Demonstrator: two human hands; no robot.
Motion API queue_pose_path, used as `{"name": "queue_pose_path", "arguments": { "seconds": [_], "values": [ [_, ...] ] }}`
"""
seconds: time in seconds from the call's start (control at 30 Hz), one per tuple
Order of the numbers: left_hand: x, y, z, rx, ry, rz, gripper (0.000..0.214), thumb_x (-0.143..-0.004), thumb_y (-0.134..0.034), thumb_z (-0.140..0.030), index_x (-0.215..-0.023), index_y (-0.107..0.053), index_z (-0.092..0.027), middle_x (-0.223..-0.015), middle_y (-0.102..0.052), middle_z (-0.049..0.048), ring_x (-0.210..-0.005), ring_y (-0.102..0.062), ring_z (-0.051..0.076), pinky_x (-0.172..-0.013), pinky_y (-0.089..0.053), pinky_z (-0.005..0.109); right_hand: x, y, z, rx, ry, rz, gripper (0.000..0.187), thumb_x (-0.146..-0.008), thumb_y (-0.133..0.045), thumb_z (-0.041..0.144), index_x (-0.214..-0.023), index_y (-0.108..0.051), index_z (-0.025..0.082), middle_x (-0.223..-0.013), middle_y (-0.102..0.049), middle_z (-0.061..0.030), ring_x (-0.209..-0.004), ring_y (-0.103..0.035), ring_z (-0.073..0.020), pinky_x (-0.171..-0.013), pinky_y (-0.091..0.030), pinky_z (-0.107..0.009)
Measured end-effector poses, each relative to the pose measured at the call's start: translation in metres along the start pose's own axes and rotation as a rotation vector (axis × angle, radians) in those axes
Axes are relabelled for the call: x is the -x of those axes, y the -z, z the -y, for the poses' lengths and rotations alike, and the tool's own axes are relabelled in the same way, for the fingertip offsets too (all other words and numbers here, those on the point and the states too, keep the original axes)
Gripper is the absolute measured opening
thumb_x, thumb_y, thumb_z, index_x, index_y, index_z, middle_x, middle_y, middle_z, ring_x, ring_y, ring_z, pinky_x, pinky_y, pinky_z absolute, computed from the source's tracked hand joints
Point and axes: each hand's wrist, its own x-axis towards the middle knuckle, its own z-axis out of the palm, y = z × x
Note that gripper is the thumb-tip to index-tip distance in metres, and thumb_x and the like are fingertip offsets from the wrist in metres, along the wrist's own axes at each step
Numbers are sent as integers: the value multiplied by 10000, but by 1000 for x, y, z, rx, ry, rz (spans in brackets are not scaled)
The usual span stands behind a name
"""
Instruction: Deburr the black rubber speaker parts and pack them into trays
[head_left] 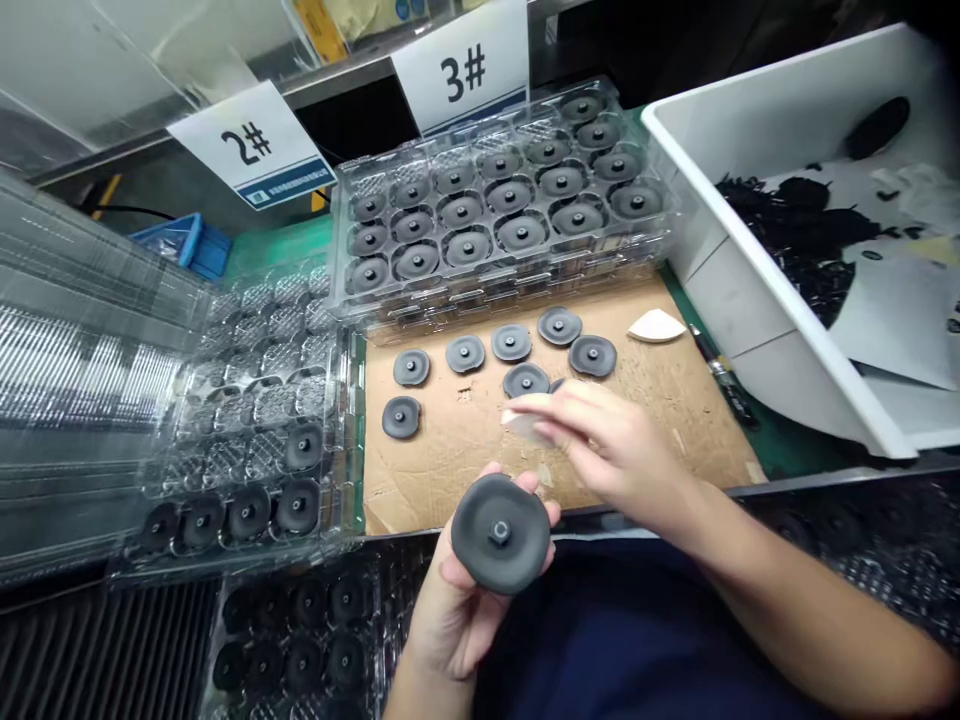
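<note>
Sitting at far left, a clear plastic tray (346, 440) holds dark discs in its nearest pockets. Next, the left hand (457, 620) lies palm up, fingers curled round the edge of a grey rubber disc (472, 535), just off the near edge of a cardboard sheet (450, 460). Just right, the right hand (600, 440) pinches a white pad (521, 425) narrowly between thumb and fingers. A white bin (735, 290) stands far right. The disc looks light, fairly stiff yet slightly springy, and matte, not slippery; its rim seems the best hold, clear of the centre stud (500, 533).
</note>
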Motion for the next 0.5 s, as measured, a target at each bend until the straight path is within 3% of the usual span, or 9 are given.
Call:
{"name": "queue_pose_path", "arguments": {
  "seconds": [0.07,0.13,0.23,0.33,0.43,0.5],
  "values": [
    [0,5,-3,49,19,101,543,-605,-770,-402,-1123,-632,-316,-1199,-663,-16,-1098,-611,252,-854,-540,270,22,-6,-14,-27,-208,-8,258,-929,-428,223,-1098,-621,190,-973,-664,-59,-887,-605,-166,-764,-469,-283],
    [-3,10,-3,70,30,166,559,-629,-759,-398,-1158,-611,-299,-1232,-646,-5,-1113,-601,248,-866,-536,268,50,-15,-25,-110,-349,86,271,-930,-420,266,-1110,-613,203,-1069,-663,-65,-976,-612,-185,-824,-484,-307],
    [-9,13,-1,82,60,198,582,-640,-752,-401,-1188,-590,-287,-1260,-627,6,-1117,-599,247,-864,-539,273,85,-26,-36,-176,-493,220,296,-915,-433,315,-1129,-608,209,-1123,-661,-76,-1033,-613,-214,-868,-492,-352],
    [-12,8,-1,57,94,178,549,-640,-751,-395,-1161,-609,-296,-1226,-649,-2,-1087,-618,239,-842,-548,267,91,-17,-35,-156,-580,210,311,-898,-443,333,-1119,-616,199,-1070,-684,-77,-966,-644,-231,-809,-516,-360],
    [-13,2,1,25,95,160,565,-596,-779,-406,-1129,-628,-294,-1191,-662,11,-1057,-633,248,-794,-562,266,70,10,-12,-130,-529,11,261,-912,-451,315,-1104,-608,235,-1024,-689,-38,-913,-648,-202,-712,-512,-285],
    [-13,0,5,-29,72,109,627,-540,-796,-454,-1121,-631,-284,-1165,-669,27,-1027,-642,254,-782,-562,276,50,24,11,-79,-293,-111,242,-921,-467,260,-1128,-590,281,-997,-682,-9,-887,-630,-160,-715,-478,-249]
  ]
}}
